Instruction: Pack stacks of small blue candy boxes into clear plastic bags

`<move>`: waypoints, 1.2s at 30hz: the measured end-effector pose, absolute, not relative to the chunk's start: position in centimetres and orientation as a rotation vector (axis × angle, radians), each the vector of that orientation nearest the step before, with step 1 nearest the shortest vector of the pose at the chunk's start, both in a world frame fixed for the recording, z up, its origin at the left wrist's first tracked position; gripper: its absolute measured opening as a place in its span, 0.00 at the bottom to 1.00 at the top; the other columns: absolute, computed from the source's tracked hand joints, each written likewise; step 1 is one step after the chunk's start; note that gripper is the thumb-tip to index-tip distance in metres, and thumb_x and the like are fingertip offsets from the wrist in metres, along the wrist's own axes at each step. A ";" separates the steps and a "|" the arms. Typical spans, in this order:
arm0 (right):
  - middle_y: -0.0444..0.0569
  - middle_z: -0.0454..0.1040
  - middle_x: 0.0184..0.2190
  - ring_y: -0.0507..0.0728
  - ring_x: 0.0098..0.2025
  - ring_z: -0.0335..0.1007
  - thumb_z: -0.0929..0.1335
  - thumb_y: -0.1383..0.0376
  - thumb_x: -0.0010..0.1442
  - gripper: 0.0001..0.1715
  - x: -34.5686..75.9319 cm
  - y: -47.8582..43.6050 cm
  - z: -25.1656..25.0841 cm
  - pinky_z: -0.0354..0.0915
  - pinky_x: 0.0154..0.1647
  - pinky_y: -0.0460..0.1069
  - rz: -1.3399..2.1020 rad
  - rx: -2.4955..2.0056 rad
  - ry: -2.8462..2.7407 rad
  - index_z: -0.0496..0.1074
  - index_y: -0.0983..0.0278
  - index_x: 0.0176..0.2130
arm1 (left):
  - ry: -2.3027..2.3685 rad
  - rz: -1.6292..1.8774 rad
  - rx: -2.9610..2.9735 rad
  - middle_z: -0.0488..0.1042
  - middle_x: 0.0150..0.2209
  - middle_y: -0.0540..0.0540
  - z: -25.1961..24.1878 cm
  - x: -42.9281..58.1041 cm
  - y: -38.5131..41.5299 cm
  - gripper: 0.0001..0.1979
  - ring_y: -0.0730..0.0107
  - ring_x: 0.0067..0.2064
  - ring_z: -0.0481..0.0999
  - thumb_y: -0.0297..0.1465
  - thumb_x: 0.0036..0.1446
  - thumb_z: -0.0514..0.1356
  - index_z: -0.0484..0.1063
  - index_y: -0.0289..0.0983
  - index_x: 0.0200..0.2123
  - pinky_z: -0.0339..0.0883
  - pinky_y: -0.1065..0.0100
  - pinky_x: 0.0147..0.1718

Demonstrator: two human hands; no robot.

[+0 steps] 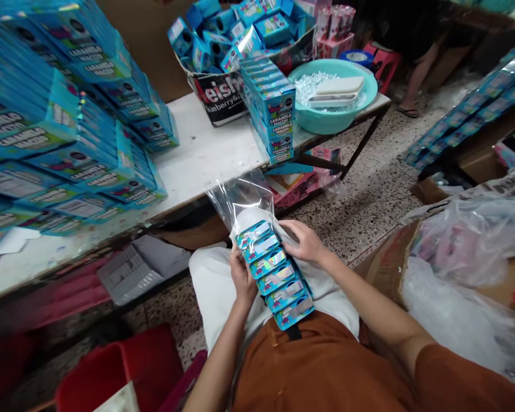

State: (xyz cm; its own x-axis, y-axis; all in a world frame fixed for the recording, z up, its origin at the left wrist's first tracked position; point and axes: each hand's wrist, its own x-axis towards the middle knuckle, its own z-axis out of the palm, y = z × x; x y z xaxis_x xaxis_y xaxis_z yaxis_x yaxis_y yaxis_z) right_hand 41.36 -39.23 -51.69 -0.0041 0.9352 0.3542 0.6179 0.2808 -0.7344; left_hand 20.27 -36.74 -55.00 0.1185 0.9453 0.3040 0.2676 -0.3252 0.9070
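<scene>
A clear plastic bag lies over my lap, its loose end reaching toward the table edge. Inside it, or partly so, sits a row of several small blue candy boxes, packed side by side; how far the film covers the lower ones I cannot make out. My left hand is closed around the left side of the pack, its fingers partly hidden beneath. At the upper right side, my right hand grips the edge of the pack with its fingers bent against the film.
Stacks of blue boxes fill the table's left. Farther back stand a carton heaped with boxes, a box stack and a turquoise basin. A red bin is low left; plastic-filled cartons stand right. A person's leg shows behind.
</scene>
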 end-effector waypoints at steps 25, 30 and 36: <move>0.50 0.71 0.22 0.54 0.27 0.63 0.57 0.60 0.68 0.26 40.3 -38.1 -53.0 0.50 0.30 0.50 -0.121 -1.881 -1.926 0.71 0.64 0.24 | 1.662 1.018 2.003 0.66 0.39 0.43 -54.7 20.4 -35.6 0.03 0.60 0.42 0.67 0.31 0.56 0.53 0.60 0.39 0.34 0.62 0.61 0.39; 0.50 0.70 0.20 0.53 0.24 0.61 0.56 0.62 0.68 0.27 40.0 -38.9 -52.9 0.48 0.29 0.51 -0.168 -1.844 -1.953 0.69 0.64 0.22 | 1.578 0.628 2.228 0.68 0.25 0.46 -54.1 20.1 -35.7 0.10 0.61 0.29 0.67 0.28 0.56 0.49 0.61 0.39 0.23 0.56 0.63 0.32; 0.48 0.69 0.19 0.53 0.23 0.60 0.56 0.65 0.67 0.26 40.5 -42.0 -52.5 0.49 0.30 0.51 -0.156 -1.753 -2.048 0.68 0.64 0.20 | 1.512 0.434 2.434 0.72 0.24 0.42 -52.5 19.6 -38.6 0.11 0.59 0.29 0.70 0.26 0.55 0.50 0.65 0.38 0.22 0.58 0.59 0.36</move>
State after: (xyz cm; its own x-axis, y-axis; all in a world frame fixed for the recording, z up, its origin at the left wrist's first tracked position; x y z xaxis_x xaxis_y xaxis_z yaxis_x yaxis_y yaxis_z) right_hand 40.47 -42.03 -52.48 -0.1017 0.9130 0.3951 0.9622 0.1911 -0.1939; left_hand 19.57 -38.63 -52.45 0.4193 0.8996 0.1224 0.8275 -0.4341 0.3561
